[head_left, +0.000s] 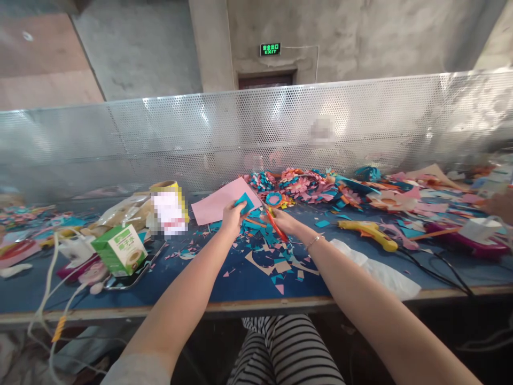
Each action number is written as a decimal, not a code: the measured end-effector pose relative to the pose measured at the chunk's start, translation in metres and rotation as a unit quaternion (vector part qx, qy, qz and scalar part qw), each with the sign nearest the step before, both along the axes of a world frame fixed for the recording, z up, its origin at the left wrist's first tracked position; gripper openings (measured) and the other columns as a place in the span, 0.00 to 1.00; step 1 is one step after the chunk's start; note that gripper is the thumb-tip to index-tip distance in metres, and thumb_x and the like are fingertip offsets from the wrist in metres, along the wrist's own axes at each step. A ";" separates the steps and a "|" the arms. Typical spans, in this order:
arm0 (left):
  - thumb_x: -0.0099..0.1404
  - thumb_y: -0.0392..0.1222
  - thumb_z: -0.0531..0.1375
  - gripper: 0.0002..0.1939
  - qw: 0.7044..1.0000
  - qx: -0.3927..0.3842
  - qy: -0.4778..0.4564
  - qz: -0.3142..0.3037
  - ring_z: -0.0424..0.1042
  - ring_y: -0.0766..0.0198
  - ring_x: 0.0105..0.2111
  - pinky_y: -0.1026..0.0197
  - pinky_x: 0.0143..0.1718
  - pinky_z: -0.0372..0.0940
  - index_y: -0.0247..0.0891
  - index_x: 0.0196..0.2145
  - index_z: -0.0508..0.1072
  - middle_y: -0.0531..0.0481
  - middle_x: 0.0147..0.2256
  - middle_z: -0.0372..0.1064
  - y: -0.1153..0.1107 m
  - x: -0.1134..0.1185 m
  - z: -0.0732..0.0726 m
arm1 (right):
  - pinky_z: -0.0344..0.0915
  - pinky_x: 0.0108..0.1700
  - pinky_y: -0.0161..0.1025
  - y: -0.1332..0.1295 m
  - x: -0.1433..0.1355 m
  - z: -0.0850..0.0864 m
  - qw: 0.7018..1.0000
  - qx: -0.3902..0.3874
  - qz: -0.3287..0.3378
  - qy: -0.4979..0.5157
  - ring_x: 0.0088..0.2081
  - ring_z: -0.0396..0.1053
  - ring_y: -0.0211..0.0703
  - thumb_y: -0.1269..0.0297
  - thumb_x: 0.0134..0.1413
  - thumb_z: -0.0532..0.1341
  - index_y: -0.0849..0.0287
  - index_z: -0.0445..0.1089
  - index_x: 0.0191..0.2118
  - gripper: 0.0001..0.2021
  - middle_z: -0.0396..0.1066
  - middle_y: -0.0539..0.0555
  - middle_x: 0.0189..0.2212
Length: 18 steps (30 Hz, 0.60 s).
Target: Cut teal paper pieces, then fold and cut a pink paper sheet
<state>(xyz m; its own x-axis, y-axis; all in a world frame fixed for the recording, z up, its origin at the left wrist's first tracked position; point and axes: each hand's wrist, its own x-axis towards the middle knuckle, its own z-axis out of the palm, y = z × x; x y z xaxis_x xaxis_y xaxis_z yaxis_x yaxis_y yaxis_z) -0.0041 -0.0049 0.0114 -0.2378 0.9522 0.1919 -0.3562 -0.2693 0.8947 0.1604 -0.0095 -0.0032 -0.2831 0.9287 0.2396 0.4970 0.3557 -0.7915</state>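
My left hand (pixel 232 215) pinches a small piece of blue paper (pixel 245 203) over the middle of the table. My right hand (pixel 281 220) is closed on red-handled scissors (pixel 278 227), whose blades point toward the blue paper. Behind my left hand lies a large pink sheet (pixel 220 202). Blue, pink and cream paper scraps (pixel 280 266) are scattered below both hands. Just behind the scissors sits a round blue and pink paper flower (pixel 274 199).
Paper flowers (pixel 298 184) are heaped along a perforated metal screen (pixel 280 123). A yellow glue gun (pixel 371 234) and white plastic (pixel 377 270) lie right. On the left stand a green box (pixel 120 250), a tape roll (pixel 165 185) and white cables (pixel 50 267).
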 end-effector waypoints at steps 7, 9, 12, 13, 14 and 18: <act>0.44 0.41 0.66 0.11 0.999 0.034 0.021 0.015 0.62 0.72 0.17 0.69 0.17 0.59 0.34 0.24 0.69 0.56 0.17 0.63 -0.003 0.004 0.002 | 0.61 0.34 0.36 0.000 -0.012 -0.007 0.995 -0.024 0.061 0.075 0.31 0.63 0.38 0.44 0.45 0.58 0.62 0.62 0.34 0.23 0.65 0.51 0.30; 0.45 0.41 0.66 0.10 0.999 0.043 0.022 0.010 0.61 0.73 0.16 0.69 0.17 0.58 0.34 0.23 0.69 0.57 0.16 0.61 -0.002 0.004 0.002 | 0.61 0.31 0.35 0.000 -0.012 -0.008 0.992 -0.036 0.077 0.093 0.28 0.62 0.36 0.44 0.47 0.56 0.61 0.62 0.35 0.22 0.63 0.50 0.30; 0.44 0.40 0.66 0.11 0.998 0.057 0.012 0.003 0.61 0.74 0.15 0.70 0.17 0.57 0.34 0.22 0.68 0.58 0.15 0.60 -0.002 0.004 0.002 | 0.59 0.26 0.33 -0.001 -0.012 -0.008 0.989 -0.040 0.092 0.108 0.24 0.60 0.33 0.44 0.48 0.55 0.61 0.60 0.35 0.22 0.61 0.49 0.27; 0.44 0.40 0.66 0.11 0.998 0.060 0.005 0.001 0.61 0.74 0.16 0.70 0.17 0.57 0.34 0.22 0.68 0.58 0.16 0.60 -0.003 0.005 0.002 | 0.58 0.25 0.33 -0.002 -0.013 -0.008 0.989 -0.041 0.094 0.110 0.23 0.58 0.32 0.44 0.48 0.55 0.61 0.60 0.35 0.22 0.60 0.49 0.26; 0.43 0.40 0.66 0.11 0.998 0.061 -0.002 0.001 0.61 0.74 0.16 0.70 0.17 0.57 0.34 0.22 0.68 0.58 0.16 0.60 -0.003 0.005 0.002 | 0.57 0.24 0.32 -0.002 -0.013 -0.008 0.988 -0.042 0.095 0.111 0.21 0.57 0.31 0.43 0.48 0.55 0.61 0.60 0.35 0.22 0.59 0.48 0.25; 0.43 0.40 0.67 0.12 0.998 0.055 -0.019 0.003 0.61 0.74 0.16 0.69 0.18 0.58 0.34 0.23 0.68 0.58 0.17 0.61 -0.005 0.007 0.004 | 0.55 0.20 0.32 -0.003 -0.017 -0.009 0.988 -0.053 0.078 0.122 0.19 0.55 0.31 0.41 0.47 0.55 0.61 0.61 0.35 0.23 0.58 0.47 0.21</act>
